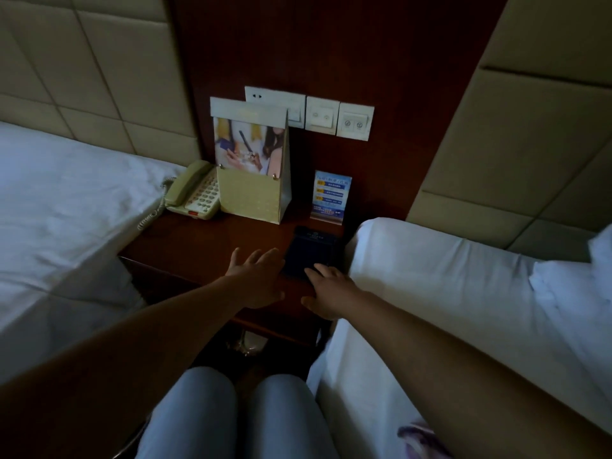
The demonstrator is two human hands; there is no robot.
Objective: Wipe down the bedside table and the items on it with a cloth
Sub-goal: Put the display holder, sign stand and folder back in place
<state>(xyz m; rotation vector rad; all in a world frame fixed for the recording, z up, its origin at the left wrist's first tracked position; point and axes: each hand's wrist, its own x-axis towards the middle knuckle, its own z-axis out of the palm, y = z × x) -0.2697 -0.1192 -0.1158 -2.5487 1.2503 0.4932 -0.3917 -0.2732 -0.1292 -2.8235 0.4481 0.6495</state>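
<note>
A dark wooden bedside table (pixel 198 246) stands between two beds. A dark blue folder (pixel 309 250) lies flat at its right front. My left hand (pixel 258 276) hovers open with spread fingers just left of the folder, touching or nearly touching its left edge. My right hand (pixel 326 289) rests on the folder's near edge, fingers on top, thumb at the table's front. At the back stand a beige telephone (pixel 193 192), a gold magazine holder (pixel 253 180) with a brochure, and a small blue sign card (pixel 331 197). No cloth is clearly visible.
White-sheeted beds flank the table, one on the left (pixel 66 210) and one on the right (pixel 447 276). Wall switch plates (pixel 331 117) sit above the table. My knees (pixel 231 415) are in front, and a purple patterned fabric (pixel 417 435) lies at the bottom right.
</note>
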